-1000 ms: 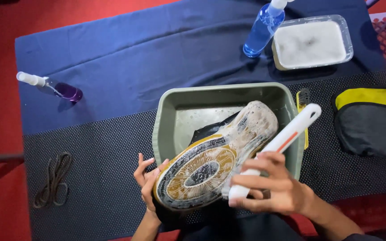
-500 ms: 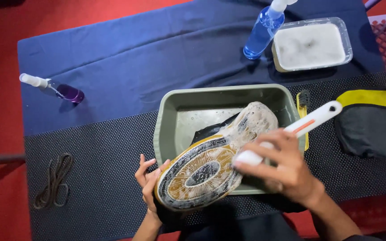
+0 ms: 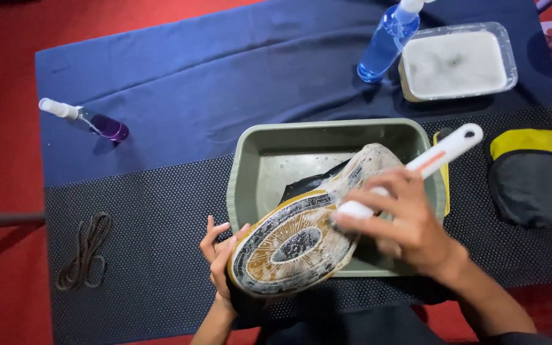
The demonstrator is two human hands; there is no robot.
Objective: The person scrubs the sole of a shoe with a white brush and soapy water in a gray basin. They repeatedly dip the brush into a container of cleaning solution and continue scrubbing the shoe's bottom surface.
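Shoe (image 3: 301, 246) sole-up over basin (image 3: 244, 166), left hand (image 3: 220, 255) cupping its heel, right hand (image 3: 404, 220) closed around brush (image 3: 442, 150).

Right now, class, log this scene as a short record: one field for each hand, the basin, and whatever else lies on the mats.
Left hand: supports the heel of a shoe, sole up.
Right hand: holds a white brush against the soapy sole.
Basin: green, under the shoe.
Behind: blue spray bottle, tub of foamy water.
Left side: purple bottle, laces.
Right side: yellow-and-grey pouch.
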